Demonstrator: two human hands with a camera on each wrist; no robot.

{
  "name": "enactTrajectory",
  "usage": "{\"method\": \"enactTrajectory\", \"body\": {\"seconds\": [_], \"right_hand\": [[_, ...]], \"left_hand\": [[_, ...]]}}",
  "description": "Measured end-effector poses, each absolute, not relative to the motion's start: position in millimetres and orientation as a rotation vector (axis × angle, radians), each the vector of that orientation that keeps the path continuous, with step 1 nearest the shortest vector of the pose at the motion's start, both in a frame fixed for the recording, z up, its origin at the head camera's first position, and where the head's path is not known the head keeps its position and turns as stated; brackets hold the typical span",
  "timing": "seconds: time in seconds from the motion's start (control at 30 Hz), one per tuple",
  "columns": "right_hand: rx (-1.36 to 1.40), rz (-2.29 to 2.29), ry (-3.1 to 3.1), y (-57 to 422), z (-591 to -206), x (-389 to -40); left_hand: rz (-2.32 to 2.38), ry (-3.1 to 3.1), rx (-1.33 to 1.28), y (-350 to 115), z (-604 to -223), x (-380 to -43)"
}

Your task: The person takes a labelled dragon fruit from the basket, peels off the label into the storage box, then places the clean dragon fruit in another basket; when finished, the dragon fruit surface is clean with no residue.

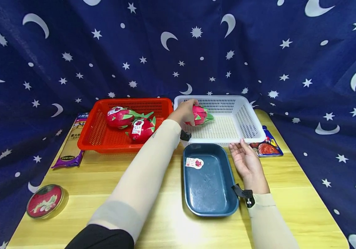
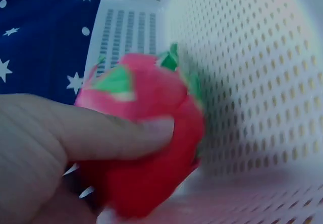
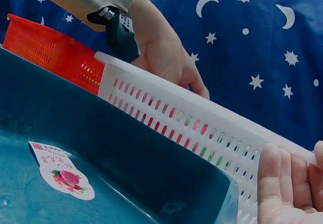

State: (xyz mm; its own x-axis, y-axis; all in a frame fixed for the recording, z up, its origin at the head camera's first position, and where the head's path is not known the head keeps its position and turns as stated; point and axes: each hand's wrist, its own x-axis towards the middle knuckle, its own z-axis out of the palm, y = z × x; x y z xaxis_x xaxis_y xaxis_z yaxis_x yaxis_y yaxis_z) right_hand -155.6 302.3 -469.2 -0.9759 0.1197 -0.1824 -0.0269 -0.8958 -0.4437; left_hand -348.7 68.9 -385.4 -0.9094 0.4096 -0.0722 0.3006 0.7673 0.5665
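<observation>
My left hand (image 1: 182,112) grips a pink dragon fruit (image 1: 200,115) with green leaf tips inside the left end of the white basket (image 1: 228,133). In the left wrist view the thumb lies across the fruit (image 2: 146,93), which is slightly blurred; whether it rests on the basket floor I cannot tell. My right hand (image 1: 248,164) is at the basket's front side, palm up. Its straight fingers (image 3: 270,171) touch the slotted outer wall near the rim, and the thumb is beside the rim. Two labelled dragon fruits (image 1: 120,117) lie in the red basket (image 1: 95,138).
A dark blue tray (image 1: 209,186) with a fruit sticker (image 1: 195,163) inside stands before the white basket. To the right lies a blue packet (image 1: 268,143). On the left are a noodle packet (image 1: 70,141) and a round red-lidded container (image 1: 45,201). A star-patterned curtain (image 1: 153,69) hangs behind.
</observation>
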Motion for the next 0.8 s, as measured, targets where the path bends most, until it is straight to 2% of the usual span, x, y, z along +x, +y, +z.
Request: {"method": "enactTrajectory", "body": {"seconds": [0.37, 0.6, 0.8], "right_hand": [[-0.306, 2.977, -0.681, 302, -472, -157], [-0.311, 2.963, -0.694, 304, -472, -156], [-0.298, 2.966, -0.714, 302, -472, -157]], "left_hand": [[0.547, 2.95, 0.494, 68, -390, -350], [0.664, 2.865, 0.57, 67, -386, -350], [0.908, 2.852, 0.574, 47, -377, -347]]}}
